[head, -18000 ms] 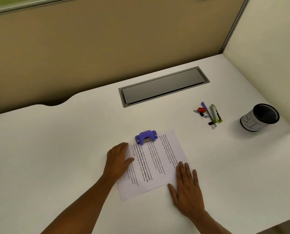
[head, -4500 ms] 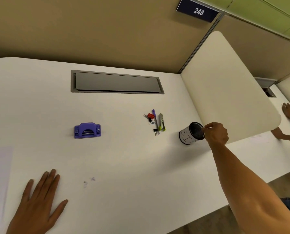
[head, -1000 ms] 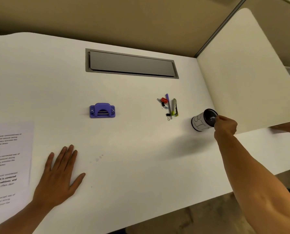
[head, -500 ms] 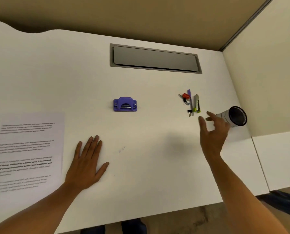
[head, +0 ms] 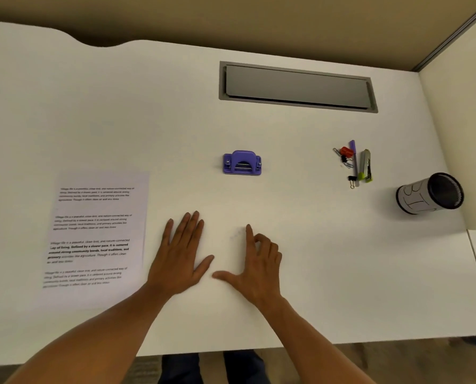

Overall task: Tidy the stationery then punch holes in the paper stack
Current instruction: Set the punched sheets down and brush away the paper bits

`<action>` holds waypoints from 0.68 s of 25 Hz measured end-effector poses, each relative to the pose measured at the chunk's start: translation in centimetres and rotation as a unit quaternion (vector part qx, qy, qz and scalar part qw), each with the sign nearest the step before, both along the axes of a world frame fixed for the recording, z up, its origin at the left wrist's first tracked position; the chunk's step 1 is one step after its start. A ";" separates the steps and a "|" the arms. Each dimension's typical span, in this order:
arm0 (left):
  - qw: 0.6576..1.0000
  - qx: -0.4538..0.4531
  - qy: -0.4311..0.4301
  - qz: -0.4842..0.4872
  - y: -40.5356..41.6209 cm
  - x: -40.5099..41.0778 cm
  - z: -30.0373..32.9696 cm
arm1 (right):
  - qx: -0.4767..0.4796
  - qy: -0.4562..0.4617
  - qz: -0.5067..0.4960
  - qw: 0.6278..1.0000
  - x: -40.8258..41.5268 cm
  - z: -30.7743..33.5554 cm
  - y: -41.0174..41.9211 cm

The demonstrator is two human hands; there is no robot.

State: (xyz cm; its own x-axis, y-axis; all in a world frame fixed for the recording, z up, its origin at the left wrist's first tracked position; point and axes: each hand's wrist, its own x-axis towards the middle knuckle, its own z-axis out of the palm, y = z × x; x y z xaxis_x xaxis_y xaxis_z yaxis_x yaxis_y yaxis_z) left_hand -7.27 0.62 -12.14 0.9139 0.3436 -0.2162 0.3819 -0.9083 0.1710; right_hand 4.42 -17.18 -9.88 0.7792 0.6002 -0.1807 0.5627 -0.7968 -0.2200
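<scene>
A printed paper stack (head: pixel 93 239) lies flat at the left of the white desk (head: pixel 314 273). The purple hole punch (head: pixel 242 163) stands alone at mid-desk, apart from the paper. To the right is a small cluster: a purple pen (head: pixel 354 162), a red binder clip (head: pixel 346 152), a black binder clip (head: pixel 352 180), paper clips and a grey-green cutter (head: pixel 366 166). A black mesh pen cup (head: pixel 428 194) lies on its side at the far right. My left hand (head: pixel 180 256) rests flat on the desk. Beside it, my right hand (head: pixel 256 266) touches the desk, index finger extended, other fingers loosely curled, holding nothing.
A grey cable hatch (head: pixel 297 87) is set into the desk at the back. A white divider panel (head: pixel 469 134) rises on the right, just behind the cup. Tiny specks (head: pixel 235 235) lie on the desk by my right index finger.
My right hand has let go of the pen cup and drawn back to mid-desk beside my left hand. The cup now lies tipped on its side.
</scene>
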 end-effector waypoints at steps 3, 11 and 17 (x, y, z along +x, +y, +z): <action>1.000 0.001 -0.003 0.000 -0.1 -0.1 0.0 | 0.028 -0.015 -0.093 0.995 1.3 0.1 1.4; 1.000 0.001 -0.011 0.005 -0.1 0.0 -0.1 | 0.033 -0.012 -0.186 0.982 0.4 -0.1 3.8; 1.000 0.002 -0.017 0.004 -0.1 -0.1 -0.2 | 0.095 0.031 -0.215 0.972 1.8 -0.5 2.0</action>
